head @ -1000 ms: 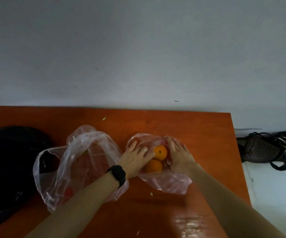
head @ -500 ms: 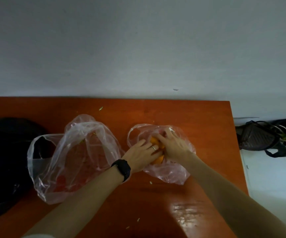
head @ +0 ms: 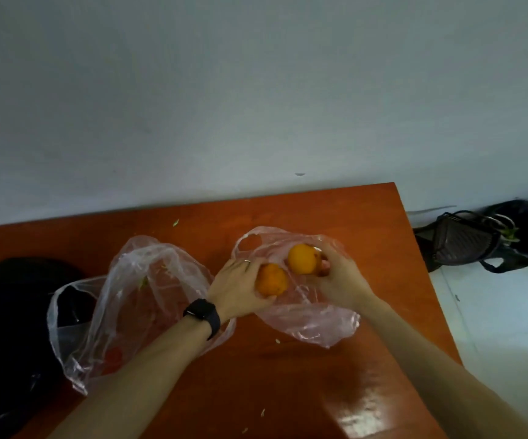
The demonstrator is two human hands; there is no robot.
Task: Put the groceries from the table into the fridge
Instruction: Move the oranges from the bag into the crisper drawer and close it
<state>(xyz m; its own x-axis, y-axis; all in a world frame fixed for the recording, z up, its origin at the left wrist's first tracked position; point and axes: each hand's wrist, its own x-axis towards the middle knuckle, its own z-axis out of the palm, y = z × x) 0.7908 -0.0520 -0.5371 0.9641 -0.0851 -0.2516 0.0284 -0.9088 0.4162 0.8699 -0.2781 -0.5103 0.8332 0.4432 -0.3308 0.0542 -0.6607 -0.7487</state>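
Two oranges in play: the left orange (head: pixel 271 279) sits cupped in the left hand (head: pixel 235 288), fingers curled round its side, and the right orange (head: pixel 302 258) is gripped by the right hand (head: pixel 341 277). Firm, round, fairly light I'd say, skin slightly slick, so wrap the middle. Both are at the bag (head: pixel 314 326) mouth on the table (head: pixel 288 391), close together between the hands.
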